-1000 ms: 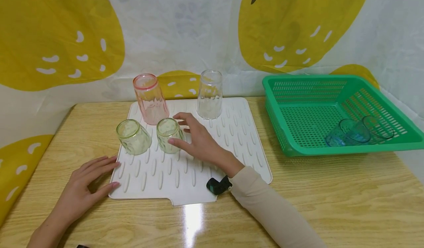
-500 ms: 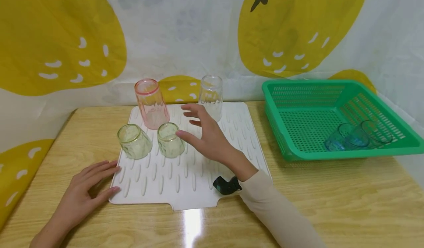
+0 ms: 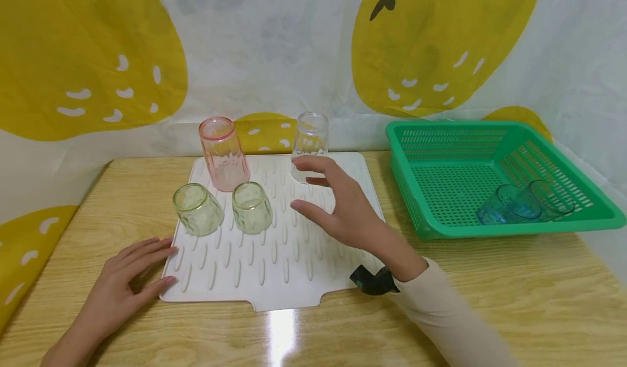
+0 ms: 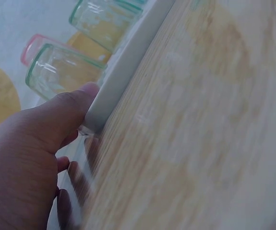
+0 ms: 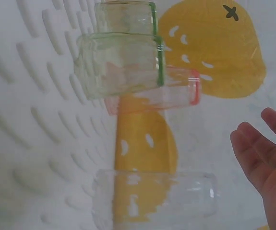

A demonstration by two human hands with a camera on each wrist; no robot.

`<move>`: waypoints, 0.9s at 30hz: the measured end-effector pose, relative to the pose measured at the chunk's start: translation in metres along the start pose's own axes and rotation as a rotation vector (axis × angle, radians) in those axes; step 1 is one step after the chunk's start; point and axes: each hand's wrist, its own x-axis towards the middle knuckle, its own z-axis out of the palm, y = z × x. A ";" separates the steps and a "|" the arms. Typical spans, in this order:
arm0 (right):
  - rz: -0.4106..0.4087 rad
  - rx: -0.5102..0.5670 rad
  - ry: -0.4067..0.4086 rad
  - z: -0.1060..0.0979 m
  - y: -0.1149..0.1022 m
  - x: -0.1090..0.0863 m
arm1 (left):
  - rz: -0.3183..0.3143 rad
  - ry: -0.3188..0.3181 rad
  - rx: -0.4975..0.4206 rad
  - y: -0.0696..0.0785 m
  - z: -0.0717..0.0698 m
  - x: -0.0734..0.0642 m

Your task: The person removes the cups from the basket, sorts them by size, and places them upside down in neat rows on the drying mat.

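My right hand (image 3: pixel 348 209) hovers over the right part of a white ridged mat (image 3: pixel 220 280), fingers spread and holding nothing. Just behind its fingertips in the head view stands a clear glass (image 3: pixel 311 138). Two short green glasses, a left one (image 3: pixel 198 212) and a right one (image 3: pixel 252 210), stand on the mat's left half, and a taller pink glass (image 3: pixel 225 157) is behind them. At the mat's left edge rests my left hand (image 3: pixel 122 280), fingers relaxed; its thumb (image 4: pixel 75 103) touches the mat's rim in the left wrist view.
A green plastic basket (image 3: pixel 519 232) stands on the wooden table (image 3: pixel 206 334) to the right of the mat. Blue-tinted glasses (image 3: pixel 499 209) lie in its right part. Behind everything hangs a white cloth (image 3: pixel 274 46) with yellow fruit shapes.
My right hand has drawn away from the right green glass and moved rightward, in front of the clear glass. That green glass stays on the mat. The left hand keeps its place.
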 end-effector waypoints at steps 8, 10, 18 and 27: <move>0.019 -0.033 0.012 -0.034 -0.008 -0.017 | 0.017 0.016 -0.006 0.000 0.000 0.001; 0.021 -0.053 0.020 -0.042 -0.009 -0.020 | 0.017 0.020 -0.018 0.002 0.000 0.002; 0.044 -0.163 0.034 -0.074 -0.010 -0.036 | -0.001 0.031 -0.077 0.020 -0.005 0.011; 0.058 -0.305 0.026 -0.112 -0.004 -0.054 | 0.242 0.147 -0.255 0.063 -0.006 0.035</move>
